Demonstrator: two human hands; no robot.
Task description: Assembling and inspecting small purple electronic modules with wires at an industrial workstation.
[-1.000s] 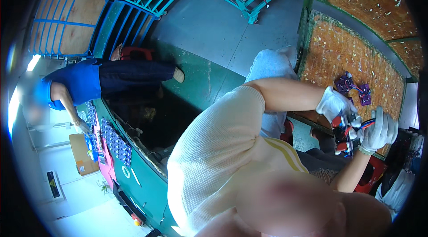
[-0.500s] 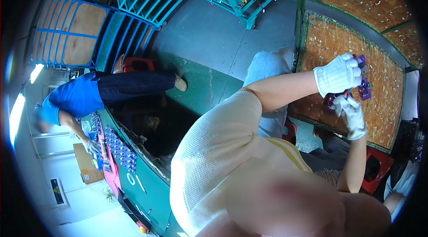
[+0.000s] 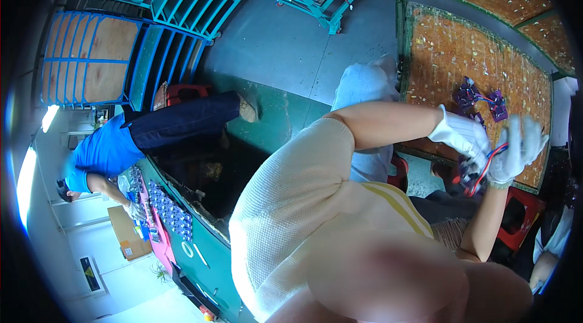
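White knitted gloves cover both hands. My left hand (image 3: 466, 136) is bent downward, its fingers closed on a small dark circuit board (image 3: 470, 178) near the table's front edge. From the board a red and blue wire lead (image 3: 487, 167) runs up to my right hand (image 3: 517, 148). That hand is open, its fingers stretched and spread, and the lead's end lies across its palm. Beyond the hands, several purple circuit boards (image 3: 498, 106) lie on the wooden tabletop (image 3: 440, 49), some joined by red wires.
A red stool (image 3: 521, 216) stands below the table's right end. A teal rack (image 3: 316, 1) holds wired parts ahead. To the left, a person in blue (image 3: 109, 147) leans over a green bench (image 3: 209, 280) with rows of boards. Blue trolleys (image 3: 91, 58) stand behind.
Both hands have moved back from the boards on the table toward my body, with one wired board among them. My right hand has spread its fingers. The tabletop boards are now uncovered.
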